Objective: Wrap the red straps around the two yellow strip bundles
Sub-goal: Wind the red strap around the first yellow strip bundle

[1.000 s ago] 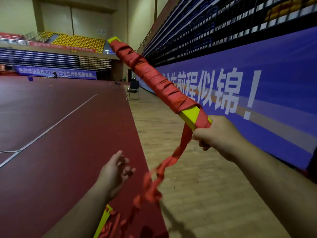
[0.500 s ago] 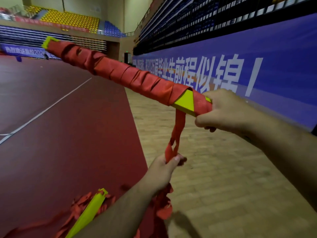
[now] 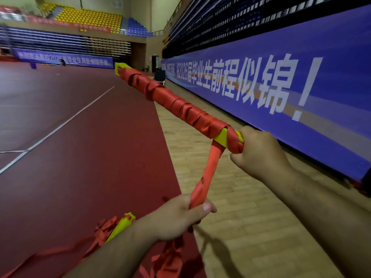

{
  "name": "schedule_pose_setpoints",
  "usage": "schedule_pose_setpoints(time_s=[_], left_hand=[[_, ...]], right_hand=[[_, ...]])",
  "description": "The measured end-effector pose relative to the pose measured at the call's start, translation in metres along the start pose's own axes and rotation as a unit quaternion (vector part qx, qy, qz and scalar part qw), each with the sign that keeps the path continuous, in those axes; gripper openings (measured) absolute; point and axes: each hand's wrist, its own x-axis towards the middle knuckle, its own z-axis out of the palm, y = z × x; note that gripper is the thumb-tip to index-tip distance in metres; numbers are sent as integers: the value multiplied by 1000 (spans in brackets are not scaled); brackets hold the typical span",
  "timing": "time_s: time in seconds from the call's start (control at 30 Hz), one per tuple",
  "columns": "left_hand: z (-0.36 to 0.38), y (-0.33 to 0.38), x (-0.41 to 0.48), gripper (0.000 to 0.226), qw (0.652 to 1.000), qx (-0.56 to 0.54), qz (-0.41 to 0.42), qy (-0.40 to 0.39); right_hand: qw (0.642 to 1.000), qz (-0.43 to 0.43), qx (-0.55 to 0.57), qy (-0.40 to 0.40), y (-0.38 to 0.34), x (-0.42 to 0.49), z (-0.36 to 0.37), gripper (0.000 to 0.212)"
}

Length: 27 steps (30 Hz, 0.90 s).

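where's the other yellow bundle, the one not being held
In the head view the other yellow bundle lies low and left on the red floor, amid loose red strap, just left of the left hand and its wrist.

Dim, even hall light, warm in tone. A soft shadow lies on the pale wooden plank floor beside the left hand. Wide-angle bending curves the long blue printed banner — the far yellow stadium seats are blurred.
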Motion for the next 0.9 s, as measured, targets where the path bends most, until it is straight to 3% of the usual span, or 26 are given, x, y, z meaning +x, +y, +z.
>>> schedule_pose_setpoints(time_s=[0.13,0.23,0.27,0.37,0.47,0.53,0.67,0.73,0.8,0.9], left_hand=[[-23,-6,-1,73,986,-109,-116,-39],[-42,-13,10,123,987,-74,-139,39],[-45,-7,17,130,982,-117,-130,78],[-45,23,45,112,908,-368,-57,192],[-43,64,65,71,785,-544,37,294],[-43,75,77,64,714,-605,28,352],[-43,59,85,26,681,-589,-22,435],[-47,50,83,20,677,-592,-17,437],[-52,45,79,12,671,-596,-2,441],[-57,45,76,14,664,-610,28,431]], right_hand=[[999,12,-38,8,4,0,12,29],[999,1,-54,3,3,0,8,36],[998,-4,-60,-2,2,1,6,38],[997,-17,-70,-5,-3,-2,3,39],[996,-45,-77,3,-9,-14,8,41],[994,-82,-74,7,-11,-24,18,44],[985,-163,-52,26,-5,-33,33,54],[984,-171,59,-1,2,-37,31,76],[964,-115,237,-35,10,-48,38,103],[911,9,391,-132,15,-61,80,104]])
